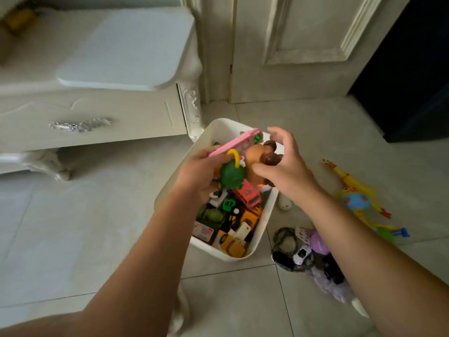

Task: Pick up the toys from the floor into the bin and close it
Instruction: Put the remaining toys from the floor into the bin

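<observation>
Looks down on a white bin [243, 256] at centre, on the floor [73, 239] and crammed with toys. Shows the left hand [201, 173] over the bin, clamped on a pink toy [233, 143] and a green toy [232, 175], and at its 3 o'clock the right hand [284, 166], fingers curled round a brown bear [256, 161], the two hands near but apart. Takes in more toys on the floor: a yellow toy [352, 186] at the bin's 3 o'clock, a white car [301, 255] in a dark heap [325, 266] at 5 o'clock, with a dresser [97, 113] at 10 o'clock.
</observation>
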Demonstrator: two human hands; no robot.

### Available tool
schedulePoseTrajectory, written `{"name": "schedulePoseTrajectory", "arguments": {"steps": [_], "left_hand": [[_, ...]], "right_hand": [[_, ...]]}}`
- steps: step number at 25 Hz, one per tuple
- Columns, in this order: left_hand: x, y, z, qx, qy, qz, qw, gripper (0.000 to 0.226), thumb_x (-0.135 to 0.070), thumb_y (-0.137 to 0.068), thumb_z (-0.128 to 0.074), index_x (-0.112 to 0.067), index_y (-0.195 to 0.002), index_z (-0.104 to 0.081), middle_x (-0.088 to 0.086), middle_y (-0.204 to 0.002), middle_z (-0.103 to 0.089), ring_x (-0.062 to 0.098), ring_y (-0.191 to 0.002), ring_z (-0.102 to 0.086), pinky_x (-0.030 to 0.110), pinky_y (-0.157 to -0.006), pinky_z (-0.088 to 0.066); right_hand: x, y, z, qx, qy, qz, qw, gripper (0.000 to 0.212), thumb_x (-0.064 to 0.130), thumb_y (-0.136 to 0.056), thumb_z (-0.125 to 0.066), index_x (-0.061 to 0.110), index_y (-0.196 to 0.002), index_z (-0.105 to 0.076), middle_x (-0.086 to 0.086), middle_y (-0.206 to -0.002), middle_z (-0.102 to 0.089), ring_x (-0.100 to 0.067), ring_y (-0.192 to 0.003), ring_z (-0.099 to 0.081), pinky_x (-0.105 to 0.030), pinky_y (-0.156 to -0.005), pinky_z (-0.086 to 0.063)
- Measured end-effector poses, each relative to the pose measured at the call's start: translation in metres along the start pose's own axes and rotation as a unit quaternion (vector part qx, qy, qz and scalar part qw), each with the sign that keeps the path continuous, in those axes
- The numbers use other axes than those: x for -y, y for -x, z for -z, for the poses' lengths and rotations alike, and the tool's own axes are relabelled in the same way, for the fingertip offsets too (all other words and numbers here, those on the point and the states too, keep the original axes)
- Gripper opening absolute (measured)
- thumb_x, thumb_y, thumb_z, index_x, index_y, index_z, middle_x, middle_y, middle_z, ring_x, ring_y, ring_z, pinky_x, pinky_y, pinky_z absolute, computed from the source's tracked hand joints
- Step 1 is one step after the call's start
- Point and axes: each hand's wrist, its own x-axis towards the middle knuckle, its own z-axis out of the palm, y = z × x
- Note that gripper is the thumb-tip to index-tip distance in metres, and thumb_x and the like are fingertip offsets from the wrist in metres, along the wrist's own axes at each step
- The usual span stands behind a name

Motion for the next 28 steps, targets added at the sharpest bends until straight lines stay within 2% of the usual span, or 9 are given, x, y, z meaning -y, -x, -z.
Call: {"name": "schedulePoseTrajectory", "arguments": {"steps": [3,6,9,12,14,18,22,24,28], "left_hand": [[-0.02,-0.006,0.056,-0.034,0.089,0.033,0.995,0.01,-0.011,-0.092,-0.055,-0.014,-0.1,-0.061,0.008,-0.086,-0.065,0.02,-0.073,-0.066,0.033,-0.057,-0.059],[-0.031,-0.011,0.088,-0.041,0.111,0.035,0.992,0.009,-0.014,-0.094,-0.052,-0.014,-0.097,-0.06,0.008,-0.094,-0.055,0.02,-0.078,-0.062,0.033,-0.054,-0.06],[-0.033,-0.014,0.095,-0.022,0.117,0.029,0.992,0.011,-0.013,-0.094,-0.051,-0.016,-0.092,-0.062,0.007,-0.093,-0.055,0.021,-0.077,-0.061,0.034,-0.06,-0.059],[-0.028,-0.022,0.103,-0.008,0.131,0.041,0.99,0.014,-0.012,-0.092,-0.053,-0.014,-0.101,-0.063,0.008,-0.095,-0.055,0.022,-0.078,-0.062,0.035,-0.059,-0.061],[-0.023,-0.027,0.107,-0.013,0.139,0.049,0.989,0.019,-0.011,-0.091,-0.055,-0.012,-0.108,-0.061,0.009,-0.096,-0.054,0.023,-0.08,-0.062,0.038,-0.062,-0.06],[-0.016,-0.03,0.107,-0.016,0.134,0.055,0.989,0.013,-0.01,-0.09,-0.057,-0.01,-0.102,-0.061,0.009,-0.095,-0.054,0.024,-0.08,-0.062,0.043,-0.073,-0.058],[-0.007,-0.033,0.101,-0.013,0.141,0.075,0.987,0.01,-0.01,-0.09,-0.058,-0.008,-0.099,-0.061,0.011,-0.095,-0.055,0.026,-0.079,-0.063,0.042,-0.063,-0.059],[-0.002,-0.033,0.095,-0.009,0.154,0.102,0.983,0.01,-0.01,-0.091,-0.057,-0.005,-0.099,-0.059,0.012,-0.095,-0.055,0.027,-0.077,-0.064,0.041,-0.058,-0.059],[0.017,-0.029,0.079,0.026,0.172,0.206,0.963,0.012,-0.014,-0.095,-0.052,-0.003,-0.094,-0.057,0.014,-0.089,-0.067,0.026,-0.08,-0.062,0.042,-0.074,-0.053]], "right_hand": [[-0.011,-0.015,-0.046,0.026,-0.117,-0.172,0.978,0.046,0.02,-0.077,-0.072,0.028,-0.112,-0.045,0.003,-0.104,-0.058,-0.017,-0.095,-0.06,-0.028,-0.072,-0.048],[-0.034,-0.021,-0.092,0.152,-0.16,-0.369,0.903,0.033,0.021,-0.069,-0.074,0.019,-0.1,-0.063,-0.01,-0.106,-0.065,-0.031,-0.103,-0.062,-0.044,-0.082,-0.054],[-0.053,-0.013,-0.138,0.195,-0.068,-0.429,0.879,0.031,0.022,-0.072,-0.073,0.018,-0.101,-0.063,-0.014,-0.109,-0.064,-0.033,-0.102,-0.061,-0.045,-0.086,-0.054],[-0.063,-0.007,-0.176,0.211,-0.239,-0.476,0.819,0.033,0.021,-0.081,-0.065,0.012,-0.112,-0.061,-0.017,-0.105,-0.064,-0.032,-0.092,-0.063,-0.043,-0.078,-0.056],[-0.069,-0.006,-0.195,0.171,-0.206,-0.472,0.84,0.027,0.025,-0.089,-0.059,0.01,-0.111,-0.06,-0.014,-0.099,-0.065,-0.029,-0.085,-0.063,-0.041,-0.078,-0.055],[-0.08,0.001,-0.222,0.145,0.087,-0.281,0.945,0.045,0.041,-0.088,-0.06,0.018,-0.125,-0.054,-0.006,-0.12,-0.063,-0.028,-0.104,-0.062,-0.036,-0.084,-0.051],[-0.084,-0.001,-0.209,0.203,0.015,-0.295,0.934,0.042,0.025,-0.091,-0.062,0.017,-0.131,-0.055,-0.003,-0.122,-0.061,-0.022,-0.107,-0.059,-0.031,-0.082,-0.05],[-0.077,-0.012,-0.187,0.145,-0.041,-0.308,0.939,0.034,0.017,-0.094,-0.051,0.017,-0.128,-0.056,-0.001,-0.118,-0.062,-0.02,-0.108,-0.057,-0.034,-0.091,-0.047],[-0.056,-0.037,-0.123,0.112,-0.443,-0.284,0.843,0.024,0.013,-0.095,-0.04,0.022,-0.11,-0.058,-0.005,-0.101,-0.067,-0.022,-0.095,-0.061,-0.036,-0.083,-0.049]]}}
